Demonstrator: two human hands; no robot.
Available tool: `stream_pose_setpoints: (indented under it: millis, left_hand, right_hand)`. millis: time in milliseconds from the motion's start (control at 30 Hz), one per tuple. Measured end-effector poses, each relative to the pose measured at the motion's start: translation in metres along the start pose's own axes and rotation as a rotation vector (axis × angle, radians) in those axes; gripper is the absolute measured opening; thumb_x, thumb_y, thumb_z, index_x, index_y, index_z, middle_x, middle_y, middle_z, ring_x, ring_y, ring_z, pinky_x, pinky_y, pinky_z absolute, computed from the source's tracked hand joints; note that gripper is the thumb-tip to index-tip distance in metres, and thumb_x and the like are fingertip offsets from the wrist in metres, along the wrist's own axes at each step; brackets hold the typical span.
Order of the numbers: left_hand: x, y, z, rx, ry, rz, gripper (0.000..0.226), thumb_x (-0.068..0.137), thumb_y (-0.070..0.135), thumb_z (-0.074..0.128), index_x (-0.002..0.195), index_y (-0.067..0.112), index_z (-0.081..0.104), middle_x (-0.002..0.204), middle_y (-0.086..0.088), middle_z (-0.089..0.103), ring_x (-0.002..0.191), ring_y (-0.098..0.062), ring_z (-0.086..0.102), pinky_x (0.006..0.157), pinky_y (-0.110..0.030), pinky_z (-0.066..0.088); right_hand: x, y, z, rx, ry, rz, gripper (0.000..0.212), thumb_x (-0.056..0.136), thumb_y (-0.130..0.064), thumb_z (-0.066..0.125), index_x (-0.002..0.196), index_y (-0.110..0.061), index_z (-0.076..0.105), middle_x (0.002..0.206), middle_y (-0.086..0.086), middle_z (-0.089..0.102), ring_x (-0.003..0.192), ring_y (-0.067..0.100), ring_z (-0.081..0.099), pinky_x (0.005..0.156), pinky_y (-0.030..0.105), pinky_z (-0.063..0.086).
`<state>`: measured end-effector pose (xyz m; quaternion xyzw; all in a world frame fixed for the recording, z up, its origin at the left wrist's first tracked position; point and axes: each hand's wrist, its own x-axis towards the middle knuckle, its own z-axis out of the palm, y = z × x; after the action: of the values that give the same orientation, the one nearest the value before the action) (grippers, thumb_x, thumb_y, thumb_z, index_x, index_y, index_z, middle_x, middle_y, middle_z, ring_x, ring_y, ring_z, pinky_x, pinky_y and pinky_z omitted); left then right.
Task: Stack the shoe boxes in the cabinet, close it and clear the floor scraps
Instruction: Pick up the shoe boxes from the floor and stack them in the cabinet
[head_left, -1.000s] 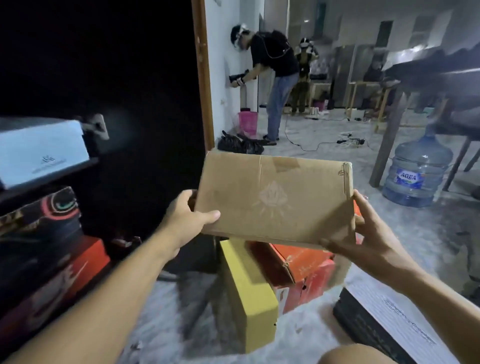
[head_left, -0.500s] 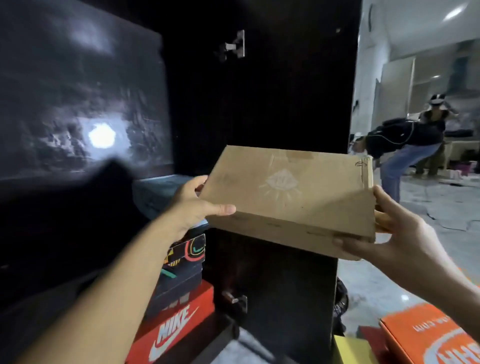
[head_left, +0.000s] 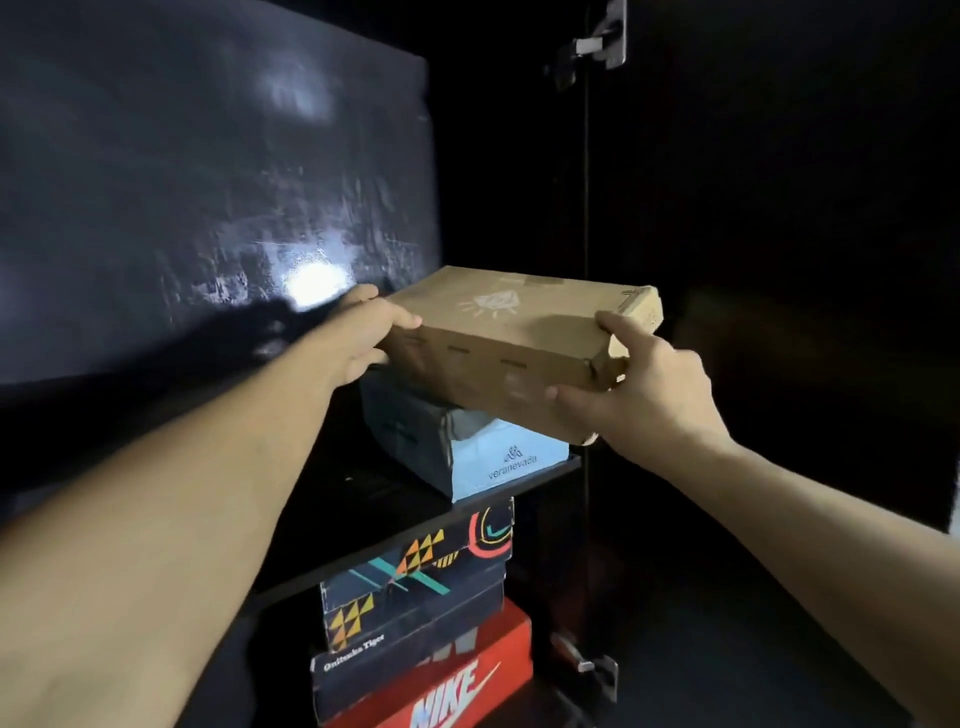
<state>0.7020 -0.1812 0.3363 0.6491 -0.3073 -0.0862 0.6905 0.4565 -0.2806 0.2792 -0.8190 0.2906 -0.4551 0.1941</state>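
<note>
A plain brown cardboard shoe box (head_left: 519, 332) with a pale diamond logo is held level inside the dark cabinet. My left hand (head_left: 358, 338) grips its left end, thumb on the lid. My right hand (head_left: 639, 387) grips its near right corner, fingers under the bottom. The box hovers just above a light blue shoe box (head_left: 498, 457) that stands on the black shelf (head_left: 395, 525). Whether the two boxes touch is unclear. Below the shelf a dark patterned box (head_left: 415, 587) lies on a red Nike box (head_left: 457, 680).
The cabinet's glossy back wall (head_left: 208, 182) reflects a bright light spot. The open black door (head_left: 779, 312) stands to the right, with a metal hinge (head_left: 592, 52) at the top and another hinge (head_left: 587, 665) low down. The shelf's left part is dark.
The view swung from the floor pile to the cabinet. Both hands carried the brown box up and forward into the upper compartment, over the light blue box, and levelled it.
</note>
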Motion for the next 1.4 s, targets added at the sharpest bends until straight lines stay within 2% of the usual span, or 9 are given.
stream_pose_setpoints:
  millis: [100,267,433,567,833,967,1133,1300,1400]
  left_hand:
    - [0.017,-0.007,0.010,-0.003,-0.012,0.049,0.071,0.081,0.000,0.071,0.144,0.017,0.042,0.143,-0.004,0.044,0.129,-0.025,0.046,0.110,-0.049,0.037]
    - [0.035,-0.026,0.032,0.266,-0.040,0.204,0.016,0.089,0.023,0.067,0.103,0.029,0.073,0.114,0.007,0.067,0.112,-0.013,0.057,0.097,-0.027,0.044]
    - [0.044,-0.036,0.030,0.373,-0.068,0.170,0.037,0.090,0.050,0.057,0.120,0.030,0.065,0.126,0.006,0.060,0.119,-0.017,0.051,0.105,-0.033,0.037]
    - [0.032,-0.031,0.029,0.340,-0.168,0.101,0.058,0.066,0.078,0.063,0.105,0.036,0.069,0.122,0.010,0.061,0.120,-0.012,0.048,0.103,-0.033,0.032]
    - [0.025,-0.040,0.041,0.458,-0.080,0.184,0.072,0.073,0.056,0.074,0.137,0.035,0.050,0.142,0.004,0.045,0.119,-0.012,0.043,0.093,-0.027,0.033]
    - [0.010,-0.030,0.051,0.520,0.032,0.242,0.067,0.076,0.043,0.076,0.136,0.025,0.054,0.135,0.002,0.054,0.116,-0.014,0.050,0.089,-0.023,0.037]
    - [-0.036,-0.021,0.082,0.549,0.172,0.553,0.040,0.076,0.025,0.075,0.114,0.017,0.066,0.114,0.004,0.056,0.110,-0.015,0.052,0.088,-0.023,0.040]
    - [-0.120,-0.036,0.138,0.580,-0.053,0.795,0.020,0.077,0.021,0.072,0.096,0.015,0.070,0.096,0.003,0.065,0.102,-0.018,0.056,0.086,-0.022,0.040]
    - [-0.177,-0.049,0.176,0.609,-0.355,0.646,0.025,0.079,0.031,0.073,0.101,0.021,0.070,0.099,0.009,0.064,0.101,-0.010,0.058,0.084,-0.026,0.046]
  right_hand:
    - [0.019,-0.013,0.024,0.023,-0.003,-0.017,0.083,0.070,-0.050,0.078,0.142,-0.031,0.043,0.119,0.005,0.061,0.109,0.025,0.060,0.092,0.041,0.053]
    - [0.051,-0.029,0.062,0.025,-0.160,-0.070,0.055,0.089,-0.042,0.060,0.140,-0.025,0.046,0.110,0.005,0.064,0.092,0.021,0.064,0.074,0.035,0.057]
    - [0.076,-0.027,0.082,-0.020,-0.244,-0.110,0.057,0.095,-0.030,0.054,0.149,-0.025,0.034,0.127,0.010,0.056,0.102,0.026,0.060,0.083,0.035,0.054]
    - [0.083,-0.016,0.087,-0.056,-0.288,-0.148,0.055,0.096,-0.013,0.044,0.149,-0.023,0.033,0.119,0.011,0.058,0.103,0.030,0.058,0.081,0.035,0.051]
    - [0.083,0.015,0.074,0.066,-0.466,-0.082,0.066,0.092,0.004,0.036,0.152,-0.019,0.024,0.150,0.003,0.042,0.136,0.016,0.042,0.059,0.010,0.040]
    - [0.076,0.025,0.057,0.051,-0.420,-0.027,0.057,0.093,-0.003,0.046,0.147,-0.016,0.036,0.143,0.005,0.050,0.126,0.020,0.051,0.086,0.026,0.051]
    - [0.044,0.041,0.006,0.030,-0.401,0.034,0.038,0.093,-0.014,0.057,0.130,-0.007,0.055,0.116,0.012,0.065,0.093,0.029,0.068,0.074,0.037,0.060]
    - [-0.022,0.084,-0.069,0.054,-0.435,0.186,0.036,0.089,-0.018,0.067,0.124,-0.010,0.061,0.103,0.005,0.070,0.087,0.017,0.071,0.071,0.036,0.062]
    - [-0.071,0.116,-0.119,-0.035,-0.410,0.277,0.031,0.087,-0.018,0.069,0.117,-0.009,0.066,0.098,0.008,0.073,0.085,0.023,0.072,0.071,0.040,0.062]
